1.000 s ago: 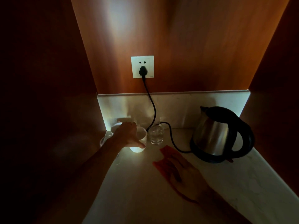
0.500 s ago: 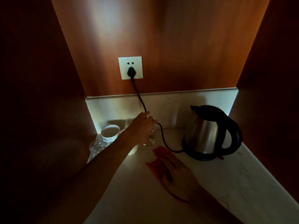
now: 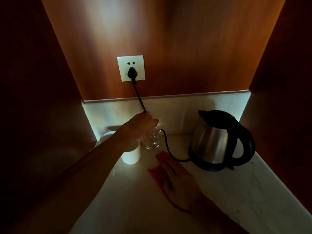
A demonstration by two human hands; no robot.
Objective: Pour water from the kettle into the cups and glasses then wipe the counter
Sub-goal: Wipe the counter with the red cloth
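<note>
My left hand [image 3: 143,126] grips the top of a clear glass [image 3: 154,139] near the back of the pale counter [image 3: 135,200]. A white cup [image 3: 130,153] stands just left of the glass, and a second white cup [image 3: 105,135] shows behind my forearm. The steel kettle [image 3: 217,141] with a black handle sits on its base at the right. My right hand [image 3: 179,184] lies flat, fingers spread, on a red cloth [image 3: 159,168] in front of the kettle.
A black cord [image 3: 166,146] runs from the wall socket [image 3: 131,68] down behind my left hand, across the counter to the kettle base. Dark wooden walls close in on both sides. A low white backsplash [image 3: 185,108] stands behind.
My left hand left the white cup and moved right to the glass, closing on its top. The right hand stays flat on the red cloth. The view shifted slightly.
</note>
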